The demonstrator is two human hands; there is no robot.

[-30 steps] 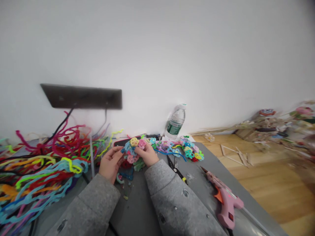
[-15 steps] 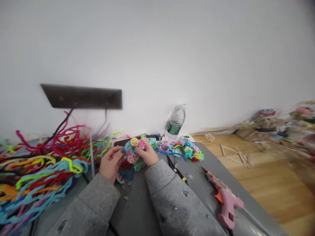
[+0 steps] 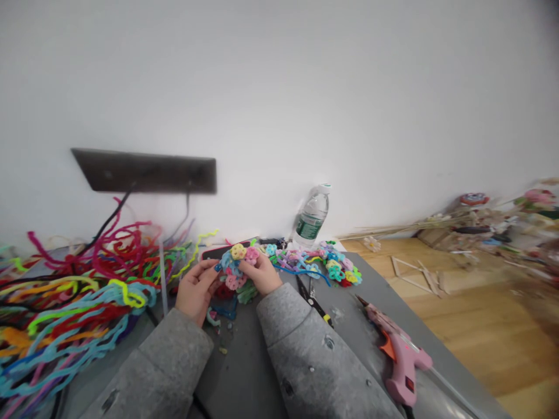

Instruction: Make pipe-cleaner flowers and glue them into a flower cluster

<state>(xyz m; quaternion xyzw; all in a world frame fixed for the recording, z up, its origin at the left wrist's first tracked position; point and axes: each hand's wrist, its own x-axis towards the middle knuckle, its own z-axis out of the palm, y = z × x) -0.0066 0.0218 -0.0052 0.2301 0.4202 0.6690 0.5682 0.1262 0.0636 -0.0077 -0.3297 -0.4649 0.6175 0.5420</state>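
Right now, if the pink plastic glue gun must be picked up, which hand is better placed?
Probably the right hand: it is nearer to the pink plastic glue gun, while the left hand would need to cross the grey right sleeve. Both, however, hold the multicoloured cluster of fuzzy flowers.

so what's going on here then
Someone's left hand and right hand hold a small cluster of fuzzy yellow, pink and blue flowers above a grey table. To the left lies a tangled heap of multicoloured fuzzy stems. To the right, a pink glue gun with an orange trigger lies on the table, with more fuzzy pastel flowers below a clear plastic bottle with a green label.
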